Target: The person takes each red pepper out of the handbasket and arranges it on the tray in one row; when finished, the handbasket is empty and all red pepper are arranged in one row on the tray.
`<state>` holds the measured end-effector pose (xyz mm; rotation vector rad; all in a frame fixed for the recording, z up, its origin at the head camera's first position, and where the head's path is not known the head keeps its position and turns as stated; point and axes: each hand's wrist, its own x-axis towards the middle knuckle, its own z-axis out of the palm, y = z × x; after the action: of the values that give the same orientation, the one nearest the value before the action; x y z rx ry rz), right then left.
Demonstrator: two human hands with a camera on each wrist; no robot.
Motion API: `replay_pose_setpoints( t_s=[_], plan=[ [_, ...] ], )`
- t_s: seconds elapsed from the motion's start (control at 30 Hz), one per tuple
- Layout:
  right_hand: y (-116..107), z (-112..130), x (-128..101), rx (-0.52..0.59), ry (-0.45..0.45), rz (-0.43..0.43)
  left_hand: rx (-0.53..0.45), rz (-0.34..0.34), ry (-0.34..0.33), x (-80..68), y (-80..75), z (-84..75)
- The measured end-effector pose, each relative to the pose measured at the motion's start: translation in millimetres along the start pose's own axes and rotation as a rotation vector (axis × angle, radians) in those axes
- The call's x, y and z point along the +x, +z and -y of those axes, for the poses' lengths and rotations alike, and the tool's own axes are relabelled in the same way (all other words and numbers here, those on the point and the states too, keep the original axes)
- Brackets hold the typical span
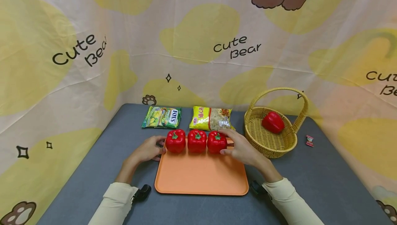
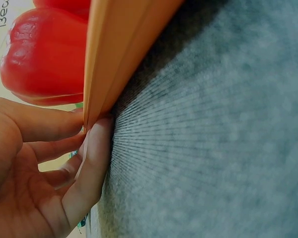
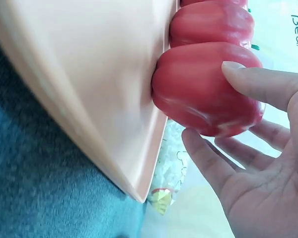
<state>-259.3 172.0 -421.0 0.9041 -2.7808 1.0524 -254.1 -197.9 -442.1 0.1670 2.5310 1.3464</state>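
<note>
Three red bell peppers with green stems stand in a row along the far side of an orange tray (image 1: 201, 176). At the tray's left edge, my left hand (image 1: 148, 150) pinches the rim between thumb and fingers, beside the left bell pepper (image 1: 175, 142). The middle bell pepper (image 1: 196, 142) touches neither hand. My right hand (image 1: 243, 149) holds the right bell pepper (image 3: 203, 84), its thumb on one side and fingers curved round another. In the right wrist view that pepper sits on the tray, close against its neighbour.
Behind the tray lie a green snack packet (image 1: 162, 117) and a yellow packet (image 1: 211, 118). To the right stands a wicker basket (image 1: 270, 152) with a tall handle, holding another red bell pepper (image 1: 273, 122). A small red wrapped candy (image 1: 309, 141) lies right of it.
</note>
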Motion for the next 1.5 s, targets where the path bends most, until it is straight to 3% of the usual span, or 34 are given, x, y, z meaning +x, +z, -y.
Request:
replay_pose_setpoints(
  t_s=[0.3, 0.83, 1.03, 1.17, 1.5],
  plan=[
    [-12.7, -1.4, -12.8, 0.099, 0.042, -0.026, 0.003, -0.002, 0.003, -0.1, 0.4, 0.9],
    [-63.1, -17.4, -41.3, -0.041, -0.034, -0.235, -0.011, 0.003, 0.000, -1.6, 0.0, -0.7],
    [-83.6, -25.8, -44.9, -0.084, -0.048, -0.276, -0.012, 0.002, -0.006, -0.8, 0.1, -0.7],
    [-98.2, -31.0, -46.4, -0.058, 0.014, -0.278, -0.010, 0.002, -0.008, -0.4, -0.1, -0.8],
    [-132.1, -48.5, -36.0, 0.076, 0.264, -0.256, -0.024, 0.005, 0.002, -1.1, 0.3, -0.4]
  ],
)
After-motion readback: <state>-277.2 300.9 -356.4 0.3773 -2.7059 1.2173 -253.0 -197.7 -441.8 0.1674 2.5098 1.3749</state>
